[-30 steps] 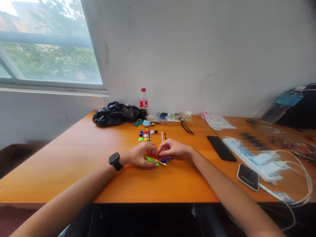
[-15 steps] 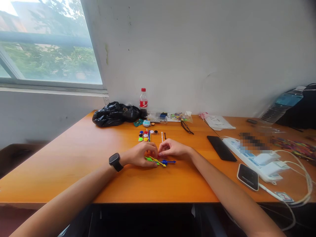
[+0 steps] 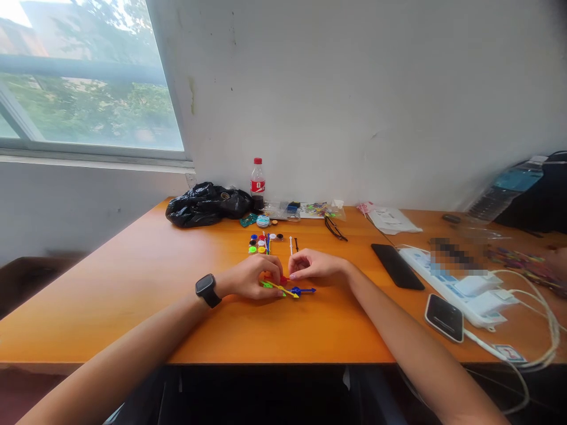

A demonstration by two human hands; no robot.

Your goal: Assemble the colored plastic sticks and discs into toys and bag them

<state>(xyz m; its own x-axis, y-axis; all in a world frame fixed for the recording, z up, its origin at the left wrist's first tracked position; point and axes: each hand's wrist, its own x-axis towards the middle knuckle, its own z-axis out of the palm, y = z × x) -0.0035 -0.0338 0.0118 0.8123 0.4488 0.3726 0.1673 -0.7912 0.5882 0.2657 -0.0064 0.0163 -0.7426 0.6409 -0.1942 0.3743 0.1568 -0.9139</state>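
Note:
My left hand [image 3: 253, 276], with a black watch [image 3: 207, 290] on the wrist, rests on the orange table [image 3: 133, 295], its fingers curled over a small red piece [image 3: 283, 279]. My right hand [image 3: 312, 265] lies just to its right, fingers curled, fingertips close to that red piece. In front of both hands lie thin plastic sticks: a green one [image 3: 267, 285], a yellow one [image 3: 287, 290] and a blue one [image 3: 303, 290]. Behind the hands sit several small coloured round pieces [image 3: 260, 242] and two more thin sticks [image 3: 293, 243].
A black plastic bag [image 3: 206, 203], a red-capped bottle [image 3: 257, 180] and clear bags of small parts [image 3: 305, 209] stand along the wall. Right of me are a dark phone [image 3: 397, 265], a white power strip [image 3: 460, 286] with cables, a second phone [image 3: 444, 317] and papers [image 3: 390, 218].
My right hand has drawn slightly back and to the right, uncovering a small red piece between the hands. The blue stick now lies a little further right.

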